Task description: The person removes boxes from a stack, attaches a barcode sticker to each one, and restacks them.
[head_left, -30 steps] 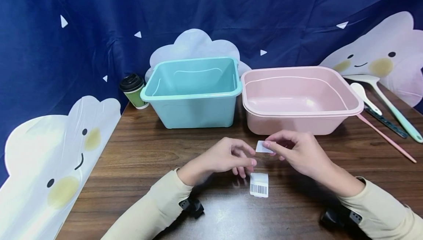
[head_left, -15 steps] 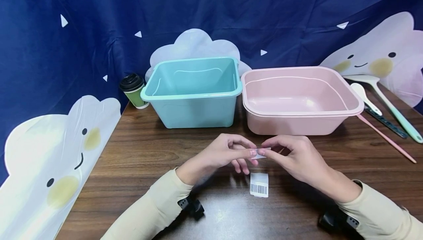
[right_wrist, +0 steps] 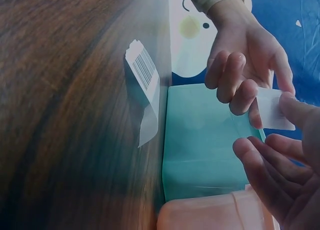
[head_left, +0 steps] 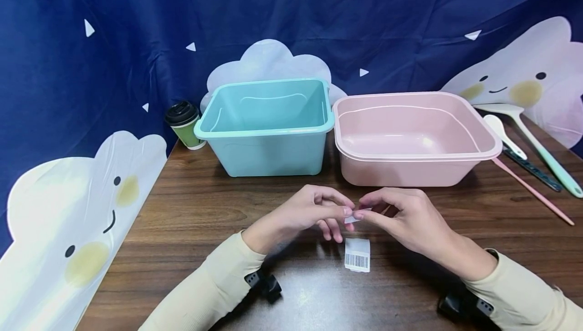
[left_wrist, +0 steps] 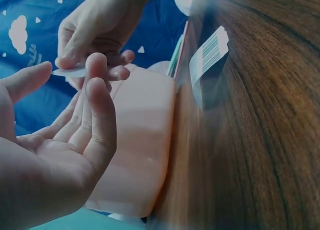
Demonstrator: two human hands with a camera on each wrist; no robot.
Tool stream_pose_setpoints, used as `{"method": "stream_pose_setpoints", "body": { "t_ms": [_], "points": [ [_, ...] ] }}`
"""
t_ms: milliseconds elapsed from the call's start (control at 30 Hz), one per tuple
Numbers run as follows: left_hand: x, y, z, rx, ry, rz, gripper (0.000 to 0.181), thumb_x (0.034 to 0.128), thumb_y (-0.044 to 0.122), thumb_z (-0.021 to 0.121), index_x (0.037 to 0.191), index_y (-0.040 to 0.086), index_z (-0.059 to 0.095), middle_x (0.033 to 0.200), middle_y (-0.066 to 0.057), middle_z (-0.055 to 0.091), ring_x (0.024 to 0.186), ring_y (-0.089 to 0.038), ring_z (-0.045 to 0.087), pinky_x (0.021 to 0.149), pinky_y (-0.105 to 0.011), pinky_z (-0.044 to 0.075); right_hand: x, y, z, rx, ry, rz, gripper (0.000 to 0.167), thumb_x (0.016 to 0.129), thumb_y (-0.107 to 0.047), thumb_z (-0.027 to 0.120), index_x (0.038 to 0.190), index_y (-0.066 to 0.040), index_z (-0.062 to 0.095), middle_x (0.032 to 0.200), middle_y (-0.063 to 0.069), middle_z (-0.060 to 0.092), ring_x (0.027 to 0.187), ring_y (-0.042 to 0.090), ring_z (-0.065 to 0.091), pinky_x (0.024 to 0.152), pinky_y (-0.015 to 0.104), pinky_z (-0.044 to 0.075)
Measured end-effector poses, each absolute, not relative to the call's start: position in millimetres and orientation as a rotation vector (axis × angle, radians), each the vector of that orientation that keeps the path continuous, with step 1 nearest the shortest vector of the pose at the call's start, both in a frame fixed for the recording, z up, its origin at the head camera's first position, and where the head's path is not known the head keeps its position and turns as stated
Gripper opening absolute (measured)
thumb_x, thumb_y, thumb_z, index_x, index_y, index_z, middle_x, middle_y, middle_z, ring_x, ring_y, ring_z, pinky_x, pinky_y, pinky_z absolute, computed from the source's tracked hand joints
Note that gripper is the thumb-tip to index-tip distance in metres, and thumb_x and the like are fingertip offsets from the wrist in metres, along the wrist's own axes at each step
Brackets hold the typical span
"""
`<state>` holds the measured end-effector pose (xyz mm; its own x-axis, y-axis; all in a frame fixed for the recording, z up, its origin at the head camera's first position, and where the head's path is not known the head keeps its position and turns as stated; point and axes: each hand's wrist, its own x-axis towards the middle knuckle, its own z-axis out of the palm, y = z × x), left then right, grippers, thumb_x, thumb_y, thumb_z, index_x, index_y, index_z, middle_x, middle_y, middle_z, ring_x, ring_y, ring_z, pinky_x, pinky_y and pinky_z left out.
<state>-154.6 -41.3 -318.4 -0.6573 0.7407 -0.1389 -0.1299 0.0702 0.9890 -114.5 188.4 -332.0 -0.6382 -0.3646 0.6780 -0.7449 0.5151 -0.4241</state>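
In the lower middle of the head view, I am watching the left hand [head_left: 309, 213] and right hand [head_left: 405, 214] pinching a small white label [head_left: 351, 219] they are largely hiding, the bottom edge cropping the left sleeve [head_left: 207, 285].

Head view: from up top, facing fwd & down over the counter [head_left: 191, 219]; widest & farthest, incl. teal bin [head_left: 273, 154], pink tub [head_left: 410, 171] & blue backdrop [head_left: 291, 2] behind. L wrist view: v. close, low, turned sideways w/ counter on pic's R side; looks past L fingers [left_wrist: 102, 120] to R fingers [left_wrist: 75, 48] & pink tub. R wrist view: also v. close & low, turned opp. way, counter on pic's L; looks past R fingers to L fingers & teal bin. Wrist views share white slip [right_wrist: 272, 109] & barcode label [head_left: 357, 255]; head view has both too.
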Motion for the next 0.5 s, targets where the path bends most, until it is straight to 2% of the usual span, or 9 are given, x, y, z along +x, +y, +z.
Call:
{"method": "stream_pose_setpoints", "body": {
  "t_ms": [167,500],
  "points": [
    [-155.6,-42.6,-319.2,0.641,1.713,1.667,0.029,0.0959,0.004,0.064,0.12,-0.011,0.061,0.09,-0.023,0.075,0.061,-0.016,0.069,0.055,-0.026,0.054,-114.0,188.5,-330.5,0.909,-2.274,1.011,0.028,0.072,-0.006,0.088,0.096,-0.014,0.076,0.081,-0.009,0.074,0.073,-0.003,0.064,0.059,0.012,0.051],
    [-155.5,-42.4,-316.6,0.622,1.795,1.639,0.029,0.0943,0.003,0.066,0.118,-0.014,0.061,0.096,-0.028,0.073,0.061,-0.015,0.068,0.055,-0.023,0.053,-113.2,189.3,-330.1,0.922,-2.355,1.052,0.03,0.072,-0.009,0.089,0.099,-0.014,0.076,0.085,-0.007,0.075,0.071,-0.004,0.064,0.059,0.013,0.052]
  ]
}}
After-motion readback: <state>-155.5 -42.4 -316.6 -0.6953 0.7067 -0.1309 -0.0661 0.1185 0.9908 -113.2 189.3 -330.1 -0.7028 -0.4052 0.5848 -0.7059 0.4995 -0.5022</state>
